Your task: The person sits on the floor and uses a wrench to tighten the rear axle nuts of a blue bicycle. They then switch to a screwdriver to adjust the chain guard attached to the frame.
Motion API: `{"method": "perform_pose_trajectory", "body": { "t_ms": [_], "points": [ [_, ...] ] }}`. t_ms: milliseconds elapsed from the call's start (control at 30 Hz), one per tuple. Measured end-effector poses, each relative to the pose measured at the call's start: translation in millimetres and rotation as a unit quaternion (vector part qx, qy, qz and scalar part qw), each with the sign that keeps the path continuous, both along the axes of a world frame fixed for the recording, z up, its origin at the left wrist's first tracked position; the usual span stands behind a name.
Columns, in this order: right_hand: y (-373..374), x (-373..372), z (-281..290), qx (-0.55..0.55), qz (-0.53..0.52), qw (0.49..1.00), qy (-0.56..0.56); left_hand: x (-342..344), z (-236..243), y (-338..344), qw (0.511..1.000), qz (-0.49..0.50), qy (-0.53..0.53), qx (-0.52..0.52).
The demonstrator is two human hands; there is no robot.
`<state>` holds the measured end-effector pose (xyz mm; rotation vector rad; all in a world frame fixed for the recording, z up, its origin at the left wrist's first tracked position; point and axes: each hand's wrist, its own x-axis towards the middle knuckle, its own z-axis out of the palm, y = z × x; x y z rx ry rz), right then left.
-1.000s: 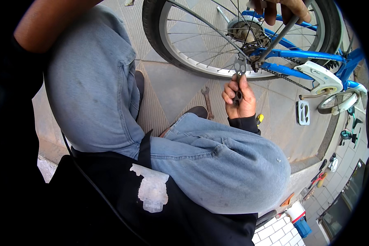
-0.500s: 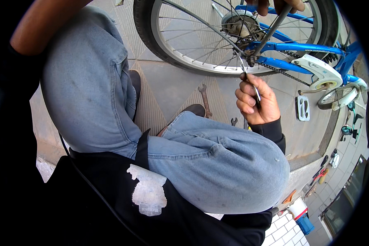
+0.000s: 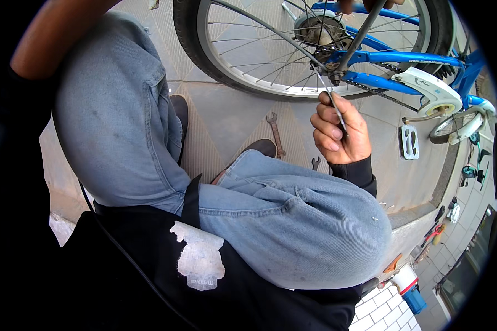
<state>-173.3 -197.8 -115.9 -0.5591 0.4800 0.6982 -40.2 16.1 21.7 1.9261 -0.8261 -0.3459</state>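
My right hand [image 3: 342,127] is closed around a slim metal tool [image 3: 339,113], silver with a dark part; its exact kind does not show. The tool's thin tip points up at the axle nut [image 3: 335,80] of the bicycle's rear wheel [image 3: 248,87]; whether it touches is hard to tell. At the top edge, my left hand [image 3: 345,5] is mostly cut off; its fingers curl around the grey strut [image 3: 364,30] above the axle. The blue bicycle frame [image 3: 381,83] lies to the right, with a chain [image 3: 389,98] and a white chain guard [image 3: 425,91].
A rusty wrench [image 3: 274,135] and a smaller spanner [image 3: 315,163] lie on the tiled floor between my feet and the wheel. A pedal [image 3: 409,142] sticks out on the right. Farther right are hand tools [image 3: 436,231] and a blue-and-white container [image 3: 411,292].
The wheel and bicycle appear shifted slightly left and up in view. My right hand and the tool have moved a little left and up; the left hand shows less at the top edge.
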Motion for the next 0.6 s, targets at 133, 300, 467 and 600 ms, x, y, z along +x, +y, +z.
{"method": "perform_pose_trajectory", "body": {
  "t_ms": [133,300,467,600],
  "points": [
    [-0.6,-14.1,-18.8,-0.026,0.034,0.998,-0.048,0.3,1.8,-2.5,1.000,-0.006,-0.004,-0.004],
    [15.1,-12.4,-37.3,-0.120,0.065,0.983,-0.121,4.0,6.7,-2.9,0.997,-0.008,0.071,0.018],
    [24.7,-6.1,-62.3,-0.041,0.086,0.985,-0.144,6.4,-8.8,3.2,0.999,-0.040,-0.011,-0.029],
    [28.8,-7.9,-71.3,-0.030,0.068,0.983,-0.169,0.9,0.9,-5.1,0.999,0.014,0.025,0.019]
  ]
}}
